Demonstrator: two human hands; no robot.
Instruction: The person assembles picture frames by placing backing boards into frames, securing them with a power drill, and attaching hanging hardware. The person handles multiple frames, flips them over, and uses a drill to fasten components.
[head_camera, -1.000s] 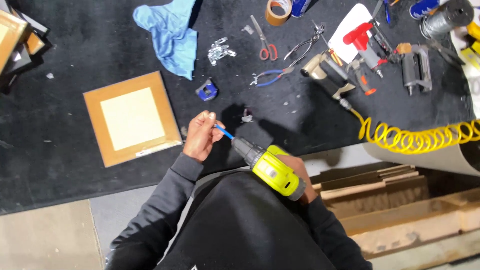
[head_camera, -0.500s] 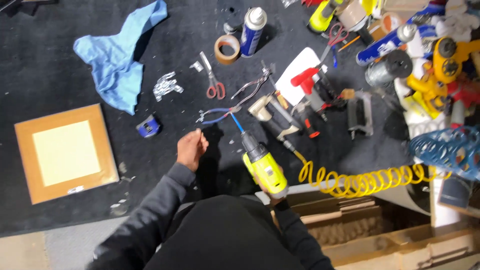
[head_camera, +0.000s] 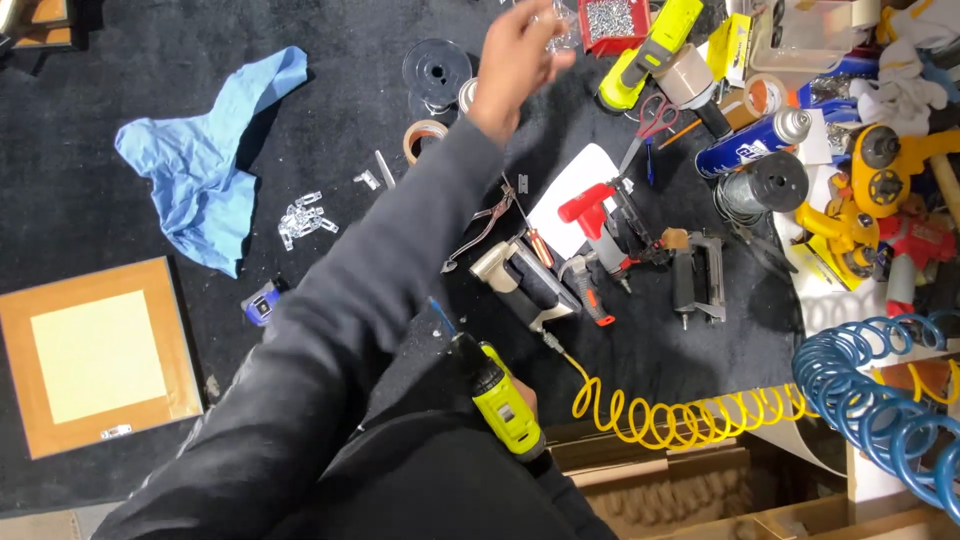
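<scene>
A: Starting at the left edge, what lies on the dark bench?

B: A wooden picture frame (head_camera: 98, 357) lies flat there, and a crumpled blue cloth (head_camera: 205, 170) sits above it. A scatter of small clear clips (head_camera: 303, 218) rests just to the right of the cloth.

A: And the person's hands?

B: The left hand (head_camera: 517, 52) is stretched far up the bench, near the red tray of screws (head_camera: 612, 22). Its fingers are curled together on something small and clear, too blurred to name. The right hand (head_camera: 522, 396) is clamped around the handle of the lime-green cordless drill (head_camera: 497, 399), low in the view, close to the body.

A: Which way does the drill point?

B: Its long axis runs diagonally, with the blue-tipped bit aimed up and to the left. The yellow coiled hose (head_camera: 680, 415) lies to its right.
</scene>
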